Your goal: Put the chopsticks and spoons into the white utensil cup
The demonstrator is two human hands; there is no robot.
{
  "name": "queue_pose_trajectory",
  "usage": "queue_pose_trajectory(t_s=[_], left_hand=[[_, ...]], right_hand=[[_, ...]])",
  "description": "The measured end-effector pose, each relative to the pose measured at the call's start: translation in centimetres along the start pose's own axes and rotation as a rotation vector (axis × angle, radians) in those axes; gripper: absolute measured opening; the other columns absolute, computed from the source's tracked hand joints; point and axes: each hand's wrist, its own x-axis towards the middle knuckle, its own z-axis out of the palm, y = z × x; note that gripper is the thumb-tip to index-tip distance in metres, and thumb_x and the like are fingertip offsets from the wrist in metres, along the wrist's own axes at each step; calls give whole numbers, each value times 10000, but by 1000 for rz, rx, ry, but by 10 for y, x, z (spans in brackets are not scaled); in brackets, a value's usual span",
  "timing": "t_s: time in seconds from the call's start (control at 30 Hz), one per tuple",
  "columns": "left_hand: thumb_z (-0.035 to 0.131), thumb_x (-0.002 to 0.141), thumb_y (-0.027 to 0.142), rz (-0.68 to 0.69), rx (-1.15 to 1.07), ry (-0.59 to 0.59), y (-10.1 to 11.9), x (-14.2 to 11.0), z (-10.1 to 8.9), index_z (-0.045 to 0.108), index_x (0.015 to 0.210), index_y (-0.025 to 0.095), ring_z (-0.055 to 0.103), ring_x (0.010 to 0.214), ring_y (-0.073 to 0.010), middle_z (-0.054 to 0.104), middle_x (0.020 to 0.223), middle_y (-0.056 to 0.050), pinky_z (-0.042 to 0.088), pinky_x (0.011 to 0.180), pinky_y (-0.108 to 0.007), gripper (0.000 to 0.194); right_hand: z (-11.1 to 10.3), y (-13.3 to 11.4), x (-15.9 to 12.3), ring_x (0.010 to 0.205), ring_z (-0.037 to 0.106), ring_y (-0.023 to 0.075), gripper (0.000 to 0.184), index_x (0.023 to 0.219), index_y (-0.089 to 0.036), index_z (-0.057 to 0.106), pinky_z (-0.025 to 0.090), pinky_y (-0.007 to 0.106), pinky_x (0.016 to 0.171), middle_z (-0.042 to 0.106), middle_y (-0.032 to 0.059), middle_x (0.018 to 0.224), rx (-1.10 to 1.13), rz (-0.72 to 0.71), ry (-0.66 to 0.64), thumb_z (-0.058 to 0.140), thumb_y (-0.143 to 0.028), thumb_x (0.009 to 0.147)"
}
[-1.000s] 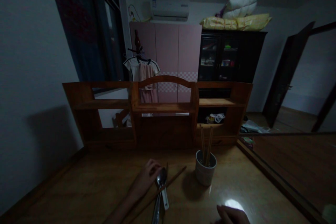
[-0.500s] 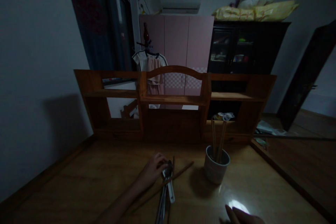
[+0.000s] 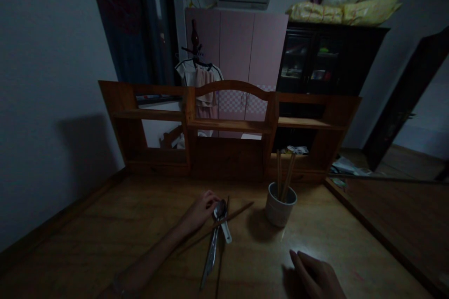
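My left hand (image 3: 204,209) reaches across the desk with bent fingers, thumb and fingertips at the rim of a metal spoon's bowl (image 3: 220,208). They appear to pinch it, though the contact is dim. Below the bowl lie metal handles (image 3: 210,254) and a short white spoon handle (image 3: 226,232). A brown chopstick (image 3: 242,210) crosses over them diagonally; another thin stick (image 3: 220,266) runs lengthwise beside the pile. My right hand (image 3: 315,274) rests near the front right, fingers together and closed, with nothing visible in it. A light cup (image 3: 280,209) holds several upright chopsticks (image 3: 286,178).
A wooden shelf unit (image 3: 229,124) stands along the desk's far edge. A raised wooden edge (image 3: 372,229) borders the right side, and a wall (image 3: 52,149) closes off the left. The room is dim.
The view has tipped down slightly, so the scene sits higher. More of my right hand shows. My left fingers now cover less of the spoon's bowl.
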Motion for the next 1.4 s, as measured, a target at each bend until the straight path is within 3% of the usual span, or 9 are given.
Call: queue_pose_trajectory(t_s=[0.37,0.53,0.67,0.77,0.9,1.0,1.17,1.3,1.4], left_hand=[[419,921,262,21,175,68,-10,-1,-8,671,873,196,573,954,-212,627,953,-75,444,875,-342,264],[505,892,299,-5,160,81,-8,-1,-13,703,844,202,587,937,-215,652,933,-70,441,868,-343,226],[619,820,344,-34,177,174,-4,1,-15,682,754,202,592,904,-213,651,885,-52,443,835,-325,170],[610,825,400,-36,196,213,4,2,-15,655,729,199,592,870,-199,646,852,-41,439,801,-298,227],[431,925,463,-4,240,88,21,-3,-15,672,720,207,592,748,-169,656,748,-30,407,711,-261,407],[438,910,521,56,295,-65,32,-10,-15,679,692,213,573,631,-151,659,669,-16,339,608,-253,447],[548,788,638,99,350,-164,37,-18,-12,660,612,216,506,506,-140,592,540,6,257,541,-257,472],[516,833,587,115,352,-214,33,-18,-8,673,658,216,513,514,-146,610,578,-4,254,534,-254,439],[508,854,552,117,370,-240,32,-18,-9,669,674,214,524,533,-147,621,597,-7,241,529,-250,416]], right_hand=[[9,20,-3,615,555,150,507,671,-174,558,370,240,609,614,14,635,-23,32,-58,344,-529,963],[8,18,-4,590,539,144,514,639,-173,540,349,240,591,591,3,602,-24,34,-34,352,-524,963],[8,15,-4,584,524,134,509,637,-172,534,337,233,573,569,-4,594,3,31,-16,359,-521,963],[8,13,-5,582,526,133,509,644,-172,540,333,237,570,572,-2,595,8,46,-29,356,-519,967],[6,14,-4,585,538,141,515,673,-169,571,343,243,578,595,8,602,4,52,-37,338,-518,972],[6,12,-4,582,541,143,516,666,-174,564,342,243,571,597,8,600,-20,63,-19,333,-517,973],[19,-34,-7,584,566,140,408,722,-192,554,331,240,562,612,0,624,-94,-3,-43,369,-452,977],[52,-96,1,602,612,152,265,760,-195,589,322,236,531,646,9,643,-193,-89,-138,439,-305,948],[80,-127,16,748,669,212,170,985,-180,640,395,253,596,710,74,842,-338,-134,-160,502,-215,892]])
